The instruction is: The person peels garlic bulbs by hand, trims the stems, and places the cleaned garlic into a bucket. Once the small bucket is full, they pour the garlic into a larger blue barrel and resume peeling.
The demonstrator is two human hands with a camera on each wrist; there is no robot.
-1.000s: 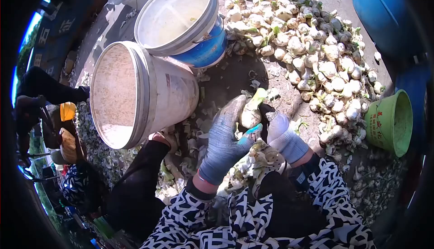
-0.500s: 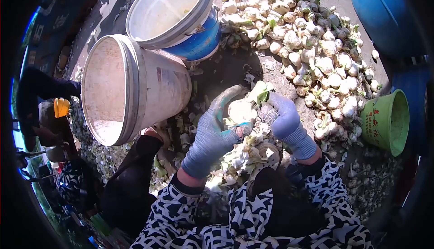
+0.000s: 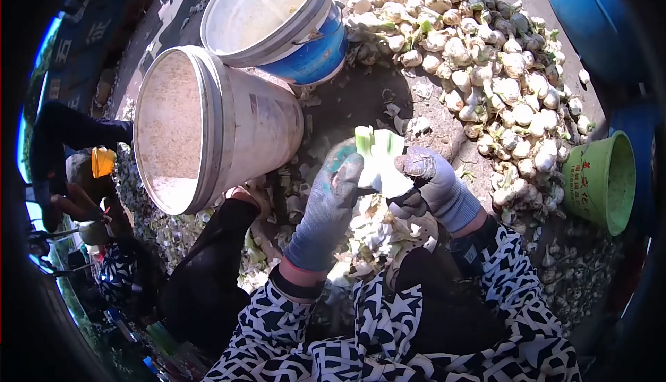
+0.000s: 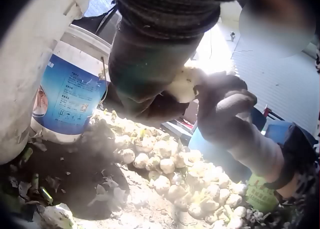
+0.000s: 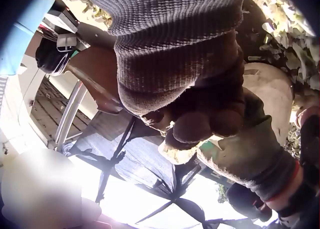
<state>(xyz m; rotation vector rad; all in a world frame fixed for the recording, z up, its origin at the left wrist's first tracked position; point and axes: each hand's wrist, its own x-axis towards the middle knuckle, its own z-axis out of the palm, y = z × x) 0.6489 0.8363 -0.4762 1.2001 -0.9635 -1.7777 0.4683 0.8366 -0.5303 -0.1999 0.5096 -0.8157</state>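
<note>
Between the two gloved hands, in the head view, is a garlic bulb (image 3: pixel 380 163) with smooth white skin and a short cut green stem at its top. The left hand (image 3: pixel 320 205) grips its left side, thumb lying in front. From the right, the right hand (image 3: pixel 436 182) pinches the bulb's lower edge between thumb and curled fingers. Seen from the left wrist, the pale bulb (image 4: pixel 184 86) sits between both hands, partly hidden by the fingers. In the right wrist view, only a small pale part of the bulb (image 5: pixel 176 154) shows below the dark fingertips.
A white bucket (image 3: pixel 267 122) lies tilted at the left, against a blue-and-white bucket (image 3: pixel 312 56). A large heap of garlic bulbs (image 3: pixel 479 70) spreads at the back right, near a green bucket (image 3: pixel 590 181) and a blue barrel (image 3: pixel 596 21). Peelings (image 3: pixel 368 236) lie below the hands.
The garlic bulb has turned, so its clean white side and upright green stem now show. The left hand has rolled from cupping the bulb to gripping its side; the right has shifted slightly lower.
</note>
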